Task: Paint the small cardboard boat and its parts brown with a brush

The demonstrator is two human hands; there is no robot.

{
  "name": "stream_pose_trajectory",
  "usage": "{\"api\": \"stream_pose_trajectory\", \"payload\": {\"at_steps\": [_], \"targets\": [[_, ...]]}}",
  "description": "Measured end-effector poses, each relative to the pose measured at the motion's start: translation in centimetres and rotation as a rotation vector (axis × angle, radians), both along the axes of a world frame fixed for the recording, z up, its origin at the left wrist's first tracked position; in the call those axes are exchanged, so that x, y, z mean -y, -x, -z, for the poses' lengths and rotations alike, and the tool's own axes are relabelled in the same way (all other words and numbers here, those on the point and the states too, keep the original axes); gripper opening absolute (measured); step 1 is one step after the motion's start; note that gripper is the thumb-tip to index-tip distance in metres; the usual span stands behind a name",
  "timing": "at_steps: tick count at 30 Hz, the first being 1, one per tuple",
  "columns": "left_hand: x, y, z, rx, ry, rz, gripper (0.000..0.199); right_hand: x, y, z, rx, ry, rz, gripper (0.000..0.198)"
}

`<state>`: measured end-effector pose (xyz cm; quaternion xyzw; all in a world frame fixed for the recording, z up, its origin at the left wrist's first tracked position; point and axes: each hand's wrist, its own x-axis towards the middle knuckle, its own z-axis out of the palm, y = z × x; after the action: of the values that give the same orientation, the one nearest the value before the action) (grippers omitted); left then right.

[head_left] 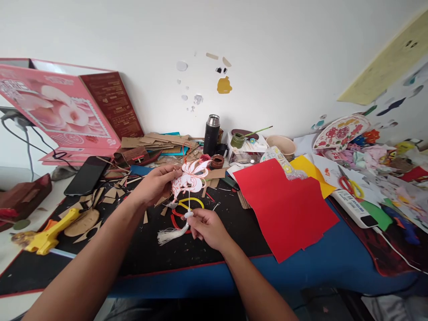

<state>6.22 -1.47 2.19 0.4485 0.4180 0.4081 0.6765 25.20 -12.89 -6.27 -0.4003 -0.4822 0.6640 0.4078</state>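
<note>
A white paper cut-out [192, 177] with orange-red line drawing, shaped like an animal with a fanned tail, is pinched at its left edge by my left hand [156, 183]. From it a white cord runs down to a white tassel [173, 235]. My right hand [207, 226] grips the top of that tassel between thumb and fingers, and its fringe hangs to the left. Behind the tassel, scissors [197, 203] with yellow and red handles lie on the black mat [143, 256], partly hidden by the tassel and my hand.
Red felt sheets [284, 205] cover the mat's right side. A yellow glue gun [55, 232], a phone [87, 175] and cardboard scraps [110, 196] lie on the left. A black thermos [211, 136] stands at the back, near a pink box [63, 107]. Another pair of scissors [350, 183] lies right.
</note>
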Motion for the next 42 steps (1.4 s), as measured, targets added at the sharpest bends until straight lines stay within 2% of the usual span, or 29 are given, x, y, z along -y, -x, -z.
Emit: {"api": "stream_pose_trajectory", "payload": {"at_steps": [6, 24, 37, 42], "targets": [[-0.8, 0.2, -0.1, 0.004, -0.002, -0.036, 0.041, 0.0, -0.1, 0.4, -0.031, -0.001, -0.024, 0.056], [-2.2, 0.4, 0.6, 0.045, -0.063, -0.065, 0.030, -0.1, -0.6, -0.1, -0.056, 0.040, -0.070, 0.068], [-2.6, 0.5, 0.6, 0.030, -0.091, -0.054, 0.035, 0.1, -1.0, 1.0, -0.066, 0.105, -0.014, 0.075], [-2.7, 0.6, 0.9, -0.003, -0.107, -0.071, 0.038, 0.0, -0.7, 0.8, -0.035, 0.094, 0.037, 0.076]]}}
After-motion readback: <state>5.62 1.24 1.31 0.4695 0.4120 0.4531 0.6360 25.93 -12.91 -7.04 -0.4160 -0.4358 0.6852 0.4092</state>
